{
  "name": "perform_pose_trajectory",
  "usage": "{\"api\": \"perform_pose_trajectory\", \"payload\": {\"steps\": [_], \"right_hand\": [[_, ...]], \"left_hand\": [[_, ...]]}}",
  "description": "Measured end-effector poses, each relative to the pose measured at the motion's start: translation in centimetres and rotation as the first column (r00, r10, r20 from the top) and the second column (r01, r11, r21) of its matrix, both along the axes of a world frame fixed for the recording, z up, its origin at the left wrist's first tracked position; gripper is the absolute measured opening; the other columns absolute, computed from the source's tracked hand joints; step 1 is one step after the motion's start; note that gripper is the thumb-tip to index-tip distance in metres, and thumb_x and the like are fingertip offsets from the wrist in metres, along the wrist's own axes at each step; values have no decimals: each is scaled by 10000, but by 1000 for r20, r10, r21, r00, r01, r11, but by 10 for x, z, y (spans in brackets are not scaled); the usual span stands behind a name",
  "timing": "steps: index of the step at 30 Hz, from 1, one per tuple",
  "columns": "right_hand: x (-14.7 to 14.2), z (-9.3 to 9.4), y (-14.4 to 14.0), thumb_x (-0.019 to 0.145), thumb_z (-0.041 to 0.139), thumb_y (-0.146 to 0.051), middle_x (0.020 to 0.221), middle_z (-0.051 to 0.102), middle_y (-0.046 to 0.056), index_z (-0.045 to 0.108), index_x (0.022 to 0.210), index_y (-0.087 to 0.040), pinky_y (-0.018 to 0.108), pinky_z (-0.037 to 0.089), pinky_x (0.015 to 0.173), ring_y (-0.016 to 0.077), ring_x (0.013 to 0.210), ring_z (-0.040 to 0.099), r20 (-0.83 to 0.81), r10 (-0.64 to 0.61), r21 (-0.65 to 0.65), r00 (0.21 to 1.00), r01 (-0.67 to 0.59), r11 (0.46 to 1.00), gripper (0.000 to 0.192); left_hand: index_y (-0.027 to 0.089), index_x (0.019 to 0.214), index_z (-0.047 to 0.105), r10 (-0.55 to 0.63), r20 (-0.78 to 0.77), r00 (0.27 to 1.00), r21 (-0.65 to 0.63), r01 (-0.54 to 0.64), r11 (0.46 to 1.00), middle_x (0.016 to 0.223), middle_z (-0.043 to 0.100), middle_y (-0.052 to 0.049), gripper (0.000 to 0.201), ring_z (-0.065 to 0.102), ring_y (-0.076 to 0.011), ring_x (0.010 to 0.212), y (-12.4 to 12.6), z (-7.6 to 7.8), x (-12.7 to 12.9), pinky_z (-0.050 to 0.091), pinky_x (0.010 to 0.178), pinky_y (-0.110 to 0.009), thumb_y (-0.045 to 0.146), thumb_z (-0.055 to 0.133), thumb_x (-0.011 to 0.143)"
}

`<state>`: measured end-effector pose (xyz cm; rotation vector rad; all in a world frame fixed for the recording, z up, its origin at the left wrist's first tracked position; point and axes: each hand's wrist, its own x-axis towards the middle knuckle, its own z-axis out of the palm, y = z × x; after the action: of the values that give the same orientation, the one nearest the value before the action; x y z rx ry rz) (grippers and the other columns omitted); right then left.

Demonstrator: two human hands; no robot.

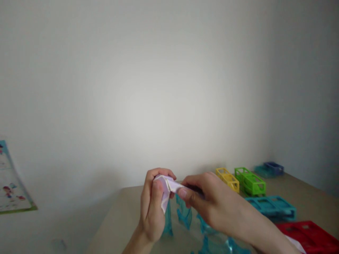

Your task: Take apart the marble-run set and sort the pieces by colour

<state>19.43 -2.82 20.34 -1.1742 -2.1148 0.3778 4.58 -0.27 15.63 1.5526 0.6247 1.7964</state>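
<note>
A pale lilac folded piece with whitish edges is held up between my two hands, above the table. Whether it is paper, cloth or thin plastic cannot be told. My left hand is closed around its left part, thumb in front and fingers behind. From the right, my right hand pinches the narrow end between thumb and fingers. Below and behind the hands, several clear teal plastic parts stand or lie on the table, partly hidden by my hands and forearm.
On the right of the table are a yellow frame, a green frame, a teal slotted piece and a red piece. A dark blue tray sits far back. The wall carries a poster at left.
</note>
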Motion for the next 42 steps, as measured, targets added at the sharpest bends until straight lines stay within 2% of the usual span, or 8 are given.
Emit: {"api": "perform_pose_trajectory", "payload": {"steps": [7,13,15,18,22,28,36,42], "right_hand": [[-1,-1,2,929,430,-273,604,590,7,639,712,-175,248,284,518,114,522,464,-24,-23,68,999,25,997,317],[10,6,6,963,358,-414,591,523,-15,606,713,-158,223,284,475,106,534,452,-51,104,-123,993,-110,986,435],[11,5,8,961,368,-421,581,504,-23,591,706,-162,223,279,473,103,529,445,-32,98,-107,995,-101,989,427],[6,1,8,974,360,-382,593,532,-14,581,710,-175,240,297,519,113,542,470,7,6,54,1000,-7,999,401],[-1,-3,3,969,376,-285,750,598,23,565,825,-194,261,317,594,145,642,522,68,-58,299,996,35,954,255],[-2,-7,-9,890,421,-161,738,582,23,500,815,-208,284,288,567,162,600,510,199,-155,452,968,50,891,118],[-2,-8,-18,880,442,-199,668,589,18,484,775,-228,289,269,512,164,518,519,218,-211,506,953,74,859,116],[4,-6,-5,966,361,-314,659,594,1,501,773,-234,268,308,533,156,532,534,148,-137,384,979,71,921,252]], "left_hand": [[176,940,572,-182,152,972,-234,214,949,650,520,4,345,432,-98,545,-4,3,4,351,500,-200,472,393,931],[116,989,592,-465,53,884,-219,465,858,676,574,-45,333,474,-104,507,-8,15,-11,323,435,-204,395,422,926],[118,982,597,-417,24,909,-202,413,888,723,575,-49,308,495,-106,565,-8,14,-12,365,487,-204,387,460,918],[138,952,598,-285,93,954,-193,298,935,718,546,-25,281,477,-102,596,-8,12,-7,382,524,-199,390,479,913],[141,868,608,-188,263,946,-169,237,957,642,509,-5,320,449,-105,579,-9,13,1,394,521,-199,413,446,917],[166,893,635,6,386,923,-198,76,977,774,588,-27,325,532,-128,639,-17,5,9,461,542,-201,466,513,864],[157,875,643,-114,548,829,-166,241,956,760,583,-25,306,531,-119,636,-19,2,19,474,598,-211,442,536,853],[118,841,615,-339,531,777,-128,469,874,566,452,0,399,420,-110,547,-19,10,18,399,545,-225,425,378,932]]}}
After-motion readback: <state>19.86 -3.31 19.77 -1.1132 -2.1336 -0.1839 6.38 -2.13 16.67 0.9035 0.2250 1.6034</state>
